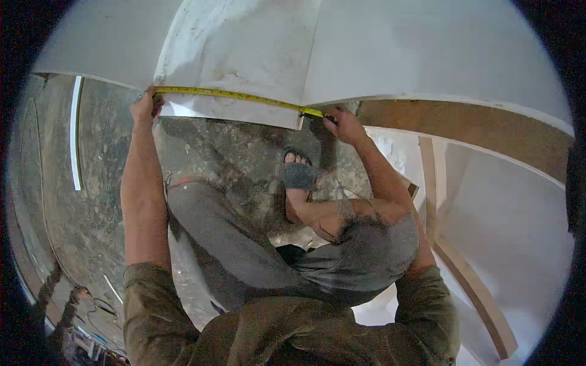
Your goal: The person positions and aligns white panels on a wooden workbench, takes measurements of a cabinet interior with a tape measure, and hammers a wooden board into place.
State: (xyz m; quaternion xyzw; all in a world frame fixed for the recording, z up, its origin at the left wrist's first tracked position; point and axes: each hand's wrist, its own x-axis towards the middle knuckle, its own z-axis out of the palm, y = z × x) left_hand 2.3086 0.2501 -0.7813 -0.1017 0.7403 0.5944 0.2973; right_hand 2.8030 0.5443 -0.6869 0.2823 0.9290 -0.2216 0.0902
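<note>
A yellow tape measure point(238, 96) is stretched across the lower part of a white panel point(256, 55) in front of me. My left hand point(146, 108) pinches its left end at the panel's left edge. On the other side, my right hand point(347, 125) grips the tape's right end, close to the seam with the neighbouring white panel point(421, 49). The tape's case is mostly hidden in my right fingers. Both arms reach forward, and the blade sags slightly between the hands.
A wooden beam point(464, 128) runs along the right panel's lower edge, and a wooden post point(473, 293) stands at the right. A white strip point(75, 134) lies on the stained floor point(110, 152). Tools and cords point(91, 341) are at lower left. My sandalled foot point(298, 174) is below the tape.
</note>
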